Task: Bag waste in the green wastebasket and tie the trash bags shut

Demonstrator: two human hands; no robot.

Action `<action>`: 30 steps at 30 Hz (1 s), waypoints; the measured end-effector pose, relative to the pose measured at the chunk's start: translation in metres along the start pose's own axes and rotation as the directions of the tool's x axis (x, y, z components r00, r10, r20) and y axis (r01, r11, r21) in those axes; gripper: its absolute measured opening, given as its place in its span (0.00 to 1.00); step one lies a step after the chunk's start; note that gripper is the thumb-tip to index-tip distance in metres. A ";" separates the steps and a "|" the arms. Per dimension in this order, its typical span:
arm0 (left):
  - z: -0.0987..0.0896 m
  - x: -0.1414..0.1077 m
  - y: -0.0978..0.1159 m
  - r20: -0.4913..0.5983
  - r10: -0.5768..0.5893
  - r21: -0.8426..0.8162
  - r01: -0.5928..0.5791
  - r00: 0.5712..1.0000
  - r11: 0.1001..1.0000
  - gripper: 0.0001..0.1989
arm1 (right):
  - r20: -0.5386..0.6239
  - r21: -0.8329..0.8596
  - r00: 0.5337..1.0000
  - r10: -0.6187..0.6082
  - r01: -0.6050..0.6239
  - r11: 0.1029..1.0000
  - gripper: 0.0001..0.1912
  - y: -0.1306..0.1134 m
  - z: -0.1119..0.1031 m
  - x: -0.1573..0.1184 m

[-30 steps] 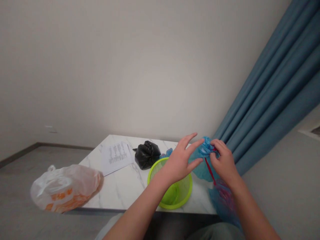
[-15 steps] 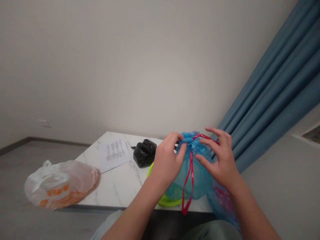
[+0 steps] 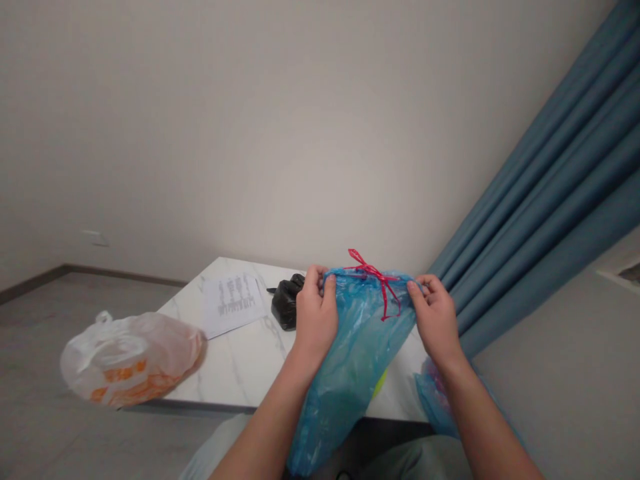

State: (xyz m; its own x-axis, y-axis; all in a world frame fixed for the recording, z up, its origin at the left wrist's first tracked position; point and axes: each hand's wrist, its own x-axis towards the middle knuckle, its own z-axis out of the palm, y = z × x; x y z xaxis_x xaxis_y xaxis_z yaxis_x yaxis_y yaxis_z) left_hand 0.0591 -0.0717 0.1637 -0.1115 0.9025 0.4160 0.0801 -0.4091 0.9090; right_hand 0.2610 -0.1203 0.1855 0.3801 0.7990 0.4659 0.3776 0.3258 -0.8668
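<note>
A translucent blue drawstring bag (image 3: 350, 360) hangs from its top edge, stretched wide between my hands, with a red drawstring (image 3: 375, 277) knotted in loops along that edge. My left hand (image 3: 315, 313) pinches the bag's left corner, and my right hand (image 3: 434, 317) pinches the right corner. The bag's lower part droops down past the table's front edge. Behind it, a lime-green mesh basket (image 3: 380, 383) shows only as a small sliver.
A white marble table (image 3: 235, 373) carries a printed paper sheet (image 3: 233, 305) and a knotted black plastic bag (image 3: 286, 303). Another blue bag (image 3: 433, 400) hangs at the table's right front. A white and orange plastic bag (image 3: 130, 360) lies on the grey floor at left. A blue curtain (image 3: 540, 180) hangs at right.
My hands have moved apart and pulled the blue bag's top edge out flat. The red drawstring now sits along the top instead of dangling. The bag now hides most of the green basket.
</note>
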 end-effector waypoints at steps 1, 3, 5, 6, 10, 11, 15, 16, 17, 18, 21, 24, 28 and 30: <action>0.001 0.000 0.000 0.007 -0.012 -0.081 0.012 1.000 0.997 0.07 | 0.058 0.142 0.993 0.103 -0.111 0.984 0.13 -0.002 0.001 -0.001; 0.001 -0.002 0.004 0.065 -0.021 -0.267 0.038 0.998 0.963 0.06 | 0.213 0.310 0.951 0.224 -0.283 0.908 0.20 -0.010 0.003 -0.003; 0.002 -0.005 0.010 0.159 -0.009 -0.425 0.077 0.987 0.902 0.07 | 0.327 0.319 0.910 0.255 -0.360 0.876 0.22 -0.022 0.003 -0.006; 0.002 -0.007 0.013 0.200 0.001 -0.472 0.096 0.980 0.877 0.08 | 0.362 0.295 0.898 0.252 -0.366 0.882 0.21 -0.028 0.003 -0.008; 0.005 -0.013 0.020 0.266 0.044 -0.462 0.088 0.963 0.883 0.19 | 0.437 0.186 0.871 0.226 -0.333 0.924 0.20 -0.041 0.008 -0.016; 0.006 -0.014 0.020 0.263 0.054 -0.437 0.070 0.963 0.897 0.21 | 0.454 0.174 0.861 0.230 -0.339 0.925 0.21 -0.042 0.010 -0.017; 0.009 -0.015 0.015 0.244 0.087 -0.357 0.006 0.966 0.934 0.19 | 0.467 0.192 0.838 0.283 -0.409 0.892 0.23 -0.039 0.015 -0.020; 0.009 -0.014 0.014 0.244 0.090 -0.347 0.000 0.966 0.938 0.19 | 0.480 0.179 0.824 0.302 -0.429 0.886 0.22 -0.038 0.015 -0.020; 0.009 -0.014 0.013 0.240 0.088 -0.343 0.000 0.967 0.939 0.17 | 0.500 0.155 0.806 0.315 -0.442 0.884 0.21 -0.037 0.015 -0.020; 0.009 -0.013 0.013 0.230 0.080 -0.341 0.003 0.970 0.940 0.16 | 0.523 0.125 0.788 0.323 -0.446 0.886 0.20 -0.035 0.015 -0.020; 0.005 -0.009 0.012 0.132 0.041 -0.290 -0.001 0.990 0.957 0.09 | 0.467 0.088 0.821 0.329 -0.413 0.906 0.12 -0.027 0.012 -0.016; -0.003 -0.005 0.010 -0.012 0.029 -0.159 -0.031 0.999 0.987 0.05 | 0.121 0.174 0.939 0.322 -0.340 0.924 0.04 -0.016 0.008 -0.010; -0.017 0.001 0.007 -0.065 0.130 0.075 -0.125 0.989 0.989 0.09 | -0.104 0.491 0.931 0.349 -0.257 0.833 0.04 -0.008 0.004 0.004; -0.022 0.004 0.006 -0.040 0.164 0.175 -0.155 0.986 0.972 0.10 | -0.092 0.611 0.905 0.415 -0.277 0.741 0.01 -0.008 0.003 0.012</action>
State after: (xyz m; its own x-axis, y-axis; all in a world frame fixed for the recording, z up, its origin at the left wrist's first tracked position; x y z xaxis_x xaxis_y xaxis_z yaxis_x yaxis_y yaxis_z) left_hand 0.0370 -0.0739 0.1716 -0.1365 0.8171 0.5602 0.2687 -0.5137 0.8148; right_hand 0.2605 -0.1115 0.1975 0.5787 0.8117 0.0786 -0.3417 0.3289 -0.8804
